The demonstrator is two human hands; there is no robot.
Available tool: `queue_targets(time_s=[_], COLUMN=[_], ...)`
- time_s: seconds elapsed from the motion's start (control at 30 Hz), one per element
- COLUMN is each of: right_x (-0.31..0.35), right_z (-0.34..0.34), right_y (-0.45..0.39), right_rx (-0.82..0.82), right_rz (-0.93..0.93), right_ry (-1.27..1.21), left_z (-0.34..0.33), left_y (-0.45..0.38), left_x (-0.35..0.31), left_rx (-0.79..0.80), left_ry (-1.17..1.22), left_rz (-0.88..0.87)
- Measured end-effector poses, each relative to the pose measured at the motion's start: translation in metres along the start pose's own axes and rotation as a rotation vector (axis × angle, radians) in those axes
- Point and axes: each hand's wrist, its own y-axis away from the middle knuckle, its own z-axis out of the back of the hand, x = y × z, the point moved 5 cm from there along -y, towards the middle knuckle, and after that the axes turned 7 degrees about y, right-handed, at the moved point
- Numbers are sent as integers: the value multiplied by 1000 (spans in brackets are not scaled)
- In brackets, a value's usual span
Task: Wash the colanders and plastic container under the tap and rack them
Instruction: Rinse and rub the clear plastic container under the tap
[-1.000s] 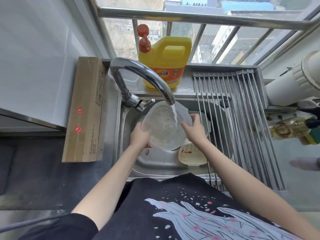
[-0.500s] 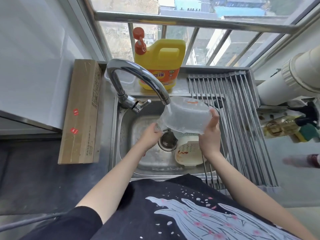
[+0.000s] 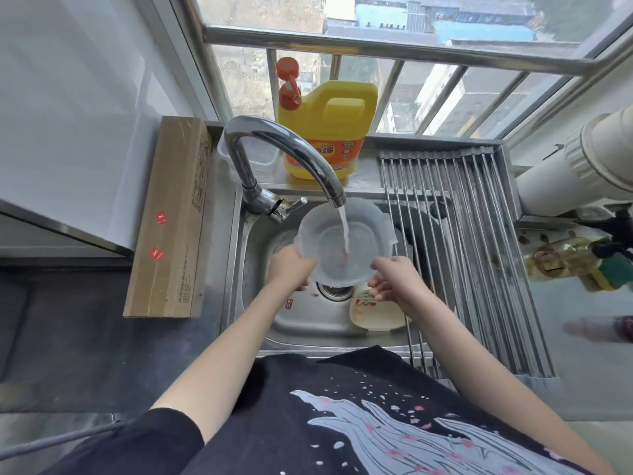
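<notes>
1. Filling under the curved chrome tap [image 3: 284, 156], the clear round plastic container [image 3: 344, 245] sits mouth-up above the steel sink [image 3: 308, 323]; left hand [image 3: 291, 269] pinches its rim, right hand [image 3: 394, 281] hangs loose-fingered, barely touching.
2. Wet, one-sided grip could tip it onto the cream colander [image 3: 375, 311].
3. Bare steel roll-up rack [image 3: 479, 252] just right offers room.

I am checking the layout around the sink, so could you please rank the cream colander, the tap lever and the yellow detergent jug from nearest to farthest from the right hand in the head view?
From the right hand:
1. Cream colander, in the basin just below the hand.
2. Tap lever, up and to the left, at the tap's base.
3. Yellow detergent jug, on the ledge by the window.
</notes>
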Motion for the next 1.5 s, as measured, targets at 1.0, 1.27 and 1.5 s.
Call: queue_targets(time_s=[1.0, 1.27, 1.5], right_x=[46, 44, 47], right_z=[-37, -70, -41], right_y=[30, 44, 51], right_rx=[382, -106, -175], right_rz=[631, 1001, 1444], right_ry=[2026, 1868, 1935], left_z=[-7, -33, -30], left_y=[-10, -3, -14], left_x=[18, -6, 4], left_rx=[44, 184, 127], left_ry=[351, 674, 501], left_rz=[-15, 2, 82])
